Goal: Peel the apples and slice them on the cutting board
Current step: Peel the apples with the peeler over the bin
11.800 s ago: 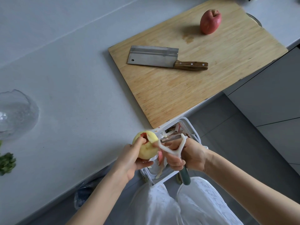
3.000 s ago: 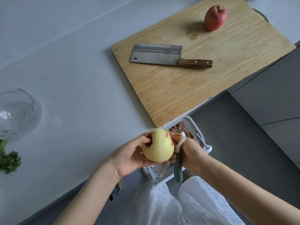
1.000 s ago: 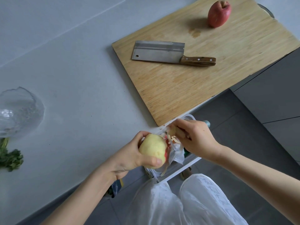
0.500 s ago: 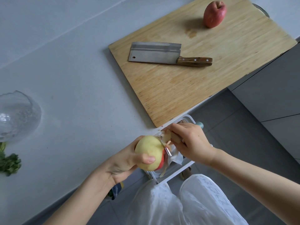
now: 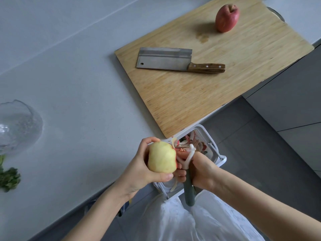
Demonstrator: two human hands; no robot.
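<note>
L hand [image 5: 139,171] grips apple [image 5: 161,158]; R hand's [image 5: 203,173] peeler [image 5: 189,193] against it.

The cutting board [image 5: 199,101] is pale, matt wood with straight grain. On it, the red apple [image 5: 226,18] has smooth, faintly glossy skin, and the cleaver [image 5: 163,58] has a dull brushed metal blade and a riveted wooden handle. Under the board the surface [image 5: 78,84] is smooth and matt. Left of the board the bowl [image 5: 19,124] is clear, rippled glass. Near the board's corner, the peeled apple [image 5: 161,158] shows matt flesh; the peeler [image 5: 188,164] looks plastic.
</note>
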